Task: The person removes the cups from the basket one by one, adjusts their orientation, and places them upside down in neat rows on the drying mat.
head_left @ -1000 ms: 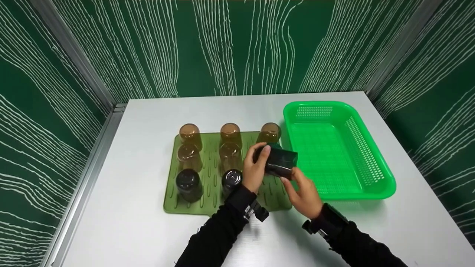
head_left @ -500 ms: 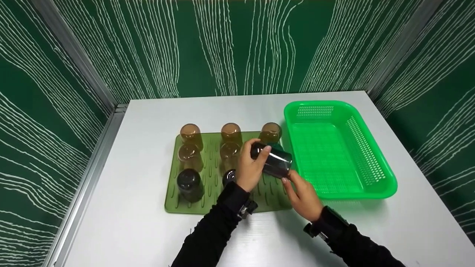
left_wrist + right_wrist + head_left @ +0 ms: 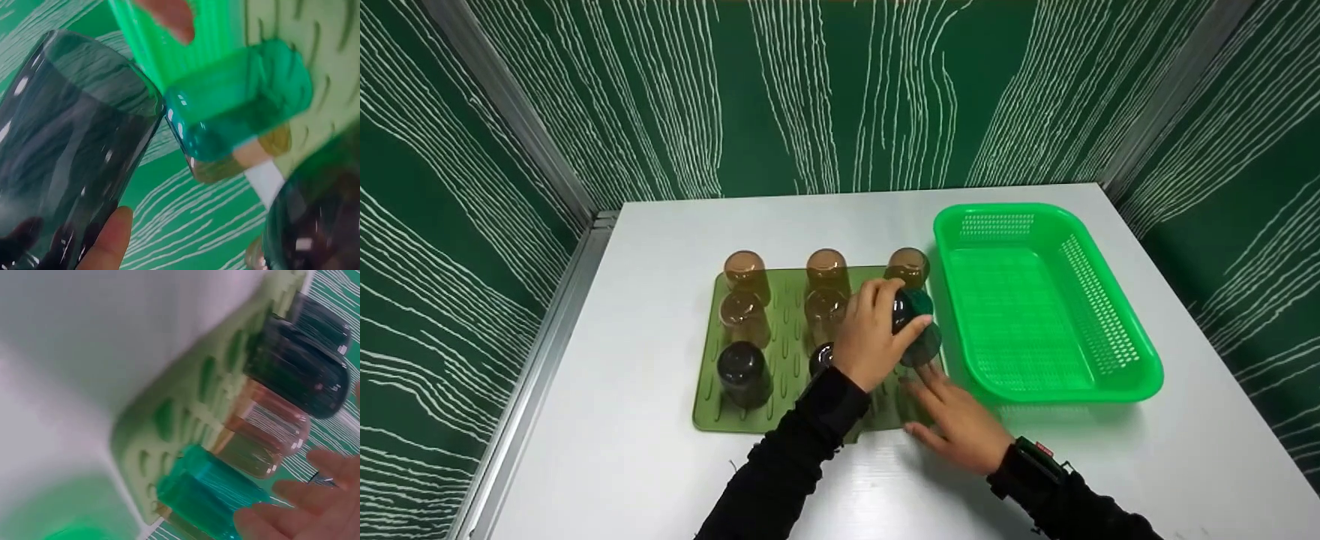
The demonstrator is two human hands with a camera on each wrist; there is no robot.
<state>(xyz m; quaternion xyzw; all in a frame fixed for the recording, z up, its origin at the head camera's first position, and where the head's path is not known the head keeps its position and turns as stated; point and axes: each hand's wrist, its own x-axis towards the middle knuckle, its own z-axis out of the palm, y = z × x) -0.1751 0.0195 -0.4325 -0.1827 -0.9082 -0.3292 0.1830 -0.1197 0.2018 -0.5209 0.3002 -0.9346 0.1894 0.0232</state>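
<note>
My left hand (image 3: 866, 337) grips a dark, see-through glass cup (image 3: 73, 129) above the right side of the green drying mat (image 3: 791, 390). The cup is tilted, its open mouth toward my right hand. Just below, my right hand (image 3: 964, 427) is apart from the cup's body with its fingers extended; whether a fingertip touches the rim cannot be told. On the mat behind the held cup stands a teal cup (image 3: 242, 101), upside down. An amber cup (image 3: 908, 266) stands beyond it. Another dark cup (image 3: 743, 371) stands upside down at the mat's front left.
More upturned cups stand in rows on the mat, such as an amber cup (image 3: 744, 270) and a brownish cup (image 3: 744, 315). Right of the mat sits a bright green perforated basket (image 3: 1144, 375) on the white table (image 3: 645, 300). Green patterned walls (image 3: 840, 97) enclose the table.
The dark cup has turned from lying sideways to its mouth facing down and toward me. My right hand has let go of its rim and moved down, fingers spreading.
</note>
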